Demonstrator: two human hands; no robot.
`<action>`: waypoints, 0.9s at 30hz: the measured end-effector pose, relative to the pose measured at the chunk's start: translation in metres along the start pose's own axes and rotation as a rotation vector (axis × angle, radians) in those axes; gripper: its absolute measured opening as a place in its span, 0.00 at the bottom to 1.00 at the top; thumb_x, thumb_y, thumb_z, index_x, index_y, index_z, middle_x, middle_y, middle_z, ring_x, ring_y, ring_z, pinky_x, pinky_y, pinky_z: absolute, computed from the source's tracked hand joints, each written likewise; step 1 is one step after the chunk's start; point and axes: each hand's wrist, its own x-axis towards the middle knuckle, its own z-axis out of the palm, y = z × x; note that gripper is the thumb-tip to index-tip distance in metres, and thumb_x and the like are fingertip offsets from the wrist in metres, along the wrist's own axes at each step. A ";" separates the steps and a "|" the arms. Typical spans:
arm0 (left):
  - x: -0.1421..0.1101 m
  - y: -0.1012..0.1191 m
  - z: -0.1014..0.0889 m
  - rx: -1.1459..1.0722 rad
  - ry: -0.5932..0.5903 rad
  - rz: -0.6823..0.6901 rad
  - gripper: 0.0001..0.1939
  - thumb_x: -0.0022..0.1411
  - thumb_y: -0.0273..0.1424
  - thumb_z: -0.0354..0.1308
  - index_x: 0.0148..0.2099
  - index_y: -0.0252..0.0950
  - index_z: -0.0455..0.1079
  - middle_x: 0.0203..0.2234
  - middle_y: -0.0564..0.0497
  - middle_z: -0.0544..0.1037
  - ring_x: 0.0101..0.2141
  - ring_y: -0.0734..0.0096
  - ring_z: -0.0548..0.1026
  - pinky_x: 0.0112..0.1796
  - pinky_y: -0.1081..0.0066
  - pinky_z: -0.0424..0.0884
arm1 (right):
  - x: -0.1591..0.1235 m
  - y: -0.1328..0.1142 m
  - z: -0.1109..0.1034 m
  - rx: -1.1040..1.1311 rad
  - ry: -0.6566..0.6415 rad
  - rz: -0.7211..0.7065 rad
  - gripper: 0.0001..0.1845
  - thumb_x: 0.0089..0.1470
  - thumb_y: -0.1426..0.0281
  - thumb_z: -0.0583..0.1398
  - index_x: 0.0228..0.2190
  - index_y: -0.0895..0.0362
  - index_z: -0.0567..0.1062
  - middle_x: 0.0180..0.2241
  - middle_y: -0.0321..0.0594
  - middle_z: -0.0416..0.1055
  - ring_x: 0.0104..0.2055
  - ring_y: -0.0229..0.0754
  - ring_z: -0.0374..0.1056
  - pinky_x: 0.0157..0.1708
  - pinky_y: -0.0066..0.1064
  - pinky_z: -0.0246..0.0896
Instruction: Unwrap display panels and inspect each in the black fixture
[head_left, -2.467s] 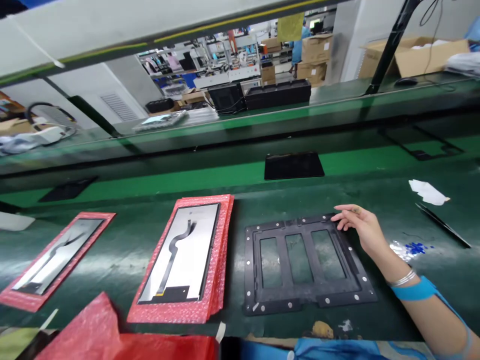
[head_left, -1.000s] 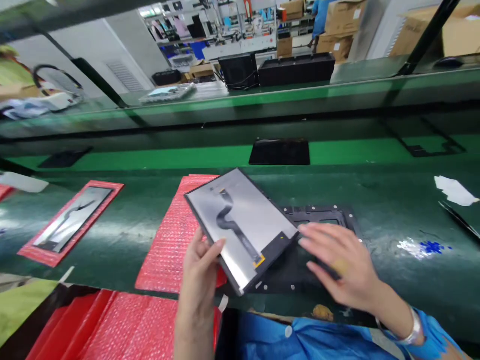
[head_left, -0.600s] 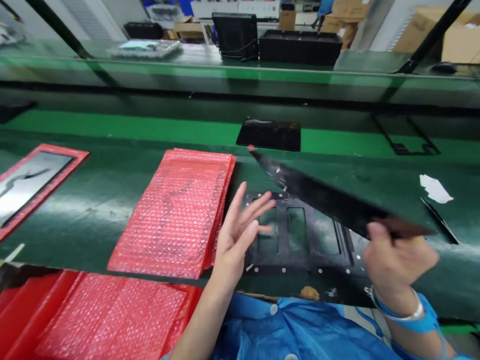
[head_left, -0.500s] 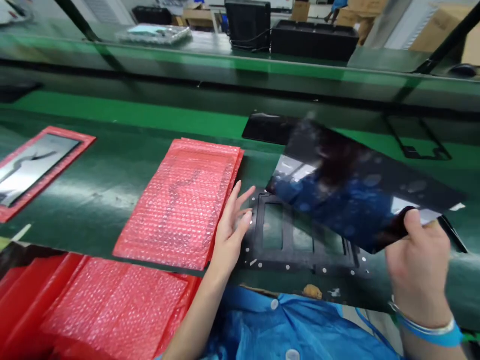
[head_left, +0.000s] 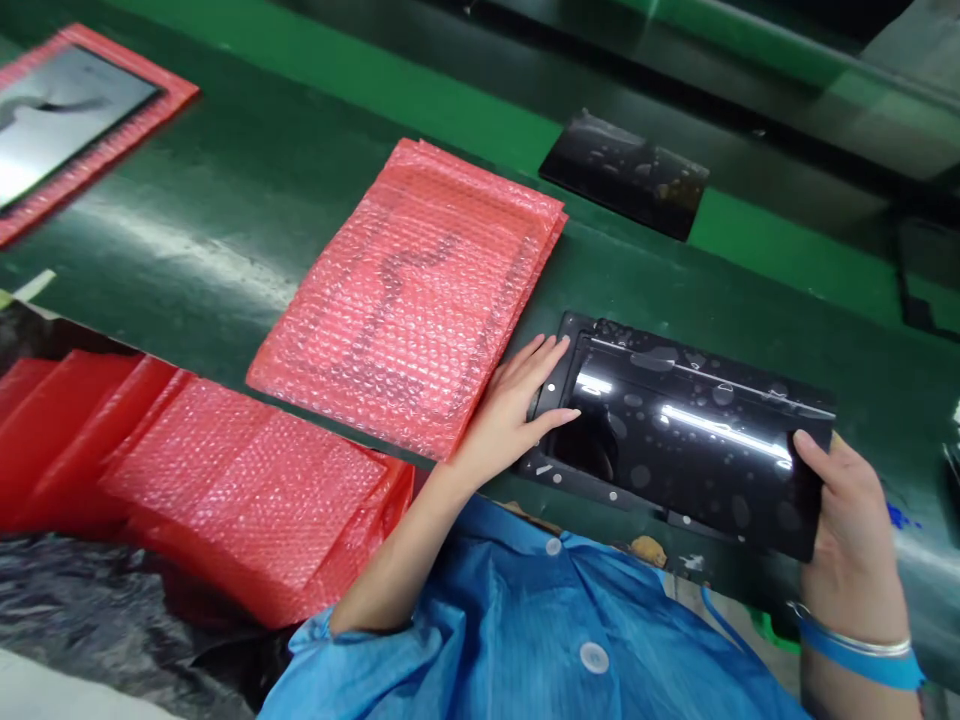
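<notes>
Display panel [head_left: 705, 435], glossy black and lying right of centre in the frame, spans the space between the two hands, its long axis running left to right and dipping towards the lower right. Its right-hand end is in the right hand [head_left: 851, 510], thumb flat on the face and the other fingers hidden behind the edge; its far end points to the left hand [head_left: 514, 405], so the right hand is the nearer one. The left fingers are spread, the thumb well parted from them, and they grip nothing; they rest by the left border of a black fixture [head_left: 536, 465] dotted with round metal studs [head_left: 557, 479], though whether that thumb touches the panel I cannot tell. The panel covers most of the fixture; how flush it sits is unclear. Its face shows pale blister-like spots and long white light streaks. Just left lies a stack of pink bubble-wrap sleeves [head_left: 420, 310], with red bubble wrap [head_left: 247, 480] at lower left. Another black panel [head_left: 626, 170] lies at upper right, and a silvery panel [head_left: 90, 105] on pink wrap at upper left.
</notes>
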 end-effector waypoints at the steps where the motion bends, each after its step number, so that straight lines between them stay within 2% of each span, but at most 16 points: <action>1: 0.000 -0.001 0.000 -0.001 -0.004 -0.003 0.33 0.68 0.47 0.55 0.71 0.42 0.58 0.70 0.44 0.57 0.71 0.55 0.51 0.68 0.50 0.48 | 0.000 0.000 0.001 0.008 0.002 0.004 0.18 0.35 0.60 0.72 0.30 0.53 0.78 0.32 0.39 0.81 0.35 0.55 0.78 0.37 0.47 0.77; 4: -0.003 0.001 0.002 -0.062 0.046 -0.001 0.33 0.66 0.46 0.59 0.69 0.41 0.62 0.69 0.43 0.60 0.70 0.55 0.54 0.68 0.51 0.50 | 0.004 0.004 0.002 0.033 -0.010 0.010 0.18 0.36 0.60 0.72 0.31 0.52 0.78 0.30 0.38 0.80 0.37 0.55 0.78 0.38 0.47 0.77; 6: -0.002 0.007 0.004 -0.152 0.162 -0.014 0.30 0.64 0.44 0.62 0.65 0.41 0.67 0.68 0.42 0.63 0.68 0.54 0.58 0.67 0.51 0.53 | 0.010 0.006 0.000 0.055 -0.020 -0.004 0.20 0.34 0.60 0.73 0.32 0.52 0.78 0.28 0.36 0.79 0.36 0.54 0.78 0.38 0.47 0.77; 8: 0.002 0.015 0.007 -0.338 0.278 -0.071 0.31 0.61 0.42 0.65 0.64 0.40 0.68 0.62 0.41 0.71 0.64 0.53 0.66 0.63 0.53 0.62 | 0.014 0.004 0.000 0.072 -0.051 -0.015 0.24 0.31 0.60 0.75 0.33 0.53 0.77 0.26 0.35 0.78 0.35 0.52 0.78 0.39 0.44 0.77; 10: 0.011 0.025 0.010 -0.609 0.277 -0.186 0.35 0.58 0.42 0.68 0.65 0.39 0.67 0.53 0.42 0.79 0.55 0.53 0.76 0.56 0.56 0.71 | 0.016 -0.002 0.004 0.076 -0.086 -0.046 0.26 0.31 0.59 0.75 0.34 0.54 0.77 0.27 0.35 0.78 0.35 0.50 0.78 0.40 0.42 0.76; 12: 0.022 0.036 0.011 -0.840 0.202 -0.303 0.35 0.53 0.41 0.71 0.62 0.37 0.70 0.44 0.44 0.83 0.47 0.54 0.81 0.50 0.60 0.76 | 0.020 -0.011 0.011 0.070 -0.125 -0.106 0.25 0.36 0.57 0.74 0.36 0.53 0.78 0.30 0.36 0.79 0.37 0.48 0.78 0.40 0.39 0.75; 14: 0.032 0.046 0.011 -0.950 0.168 -0.363 0.30 0.50 0.39 0.74 0.54 0.36 0.76 0.41 0.45 0.84 0.46 0.54 0.81 0.49 0.62 0.77 | 0.031 -0.023 0.017 0.041 -0.205 -0.174 0.24 0.41 0.54 0.71 0.38 0.52 0.78 0.33 0.37 0.80 0.38 0.47 0.77 0.40 0.37 0.75; 16: 0.041 0.054 0.009 -0.983 0.229 -0.368 0.24 0.48 0.37 0.75 0.48 0.37 0.78 0.40 0.47 0.84 0.47 0.53 0.81 0.49 0.63 0.77 | 0.054 -0.038 0.018 -0.037 -0.275 -0.252 0.25 0.47 0.48 0.67 0.40 0.52 0.78 0.34 0.39 0.80 0.39 0.46 0.77 0.40 0.37 0.74; 18: 0.047 0.056 0.007 -1.001 0.319 -0.358 0.22 0.47 0.37 0.75 0.45 0.38 0.78 0.40 0.48 0.84 0.48 0.53 0.80 0.48 0.63 0.78 | 0.087 -0.055 0.012 -0.213 -0.223 -0.330 0.28 0.54 0.43 0.59 0.42 0.53 0.77 0.35 0.41 0.79 0.39 0.45 0.76 0.40 0.37 0.73; 20: 0.052 0.054 0.005 -1.026 0.399 -0.353 0.22 0.46 0.37 0.75 0.44 0.39 0.78 0.40 0.49 0.84 0.48 0.52 0.80 0.47 0.63 0.80 | 0.124 -0.071 0.004 -0.514 0.034 -0.385 0.27 0.62 0.46 0.54 0.45 0.54 0.75 0.37 0.42 0.78 0.40 0.43 0.75 0.41 0.37 0.73; 23: 0.057 0.047 0.003 -1.075 0.488 -0.358 0.23 0.43 0.36 0.76 0.43 0.39 0.78 0.40 0.49 0.84 0.47 0.52 0.81 0.45 0.63 0.81 | 0.173 -0.086 -0.005 -0.682 0.229 -0.380 0.22 0.64 0.55 0.59 0.51 0.57 0.73 0.48 0.46 0.74 0.47 0.45 0.73 0.46 0.43 0.71; 27: 0.060 0.039 0.001 -1.082 0.564 -0.339 0.22 0.44 0.35 0.75 0.43 0.39 0.78 0.41 0.49 0.84 0.48 0.53 0.81 0.45 0.63 0.81 | 0.211 -0.090 0.000 -0.812 0.302 -0.332 0.22 0.63 0.60 0.61 0.55 0.57 0.71 0.55 0.47 0.69 0.52 0.48 0.70 0.50 0.47 0.70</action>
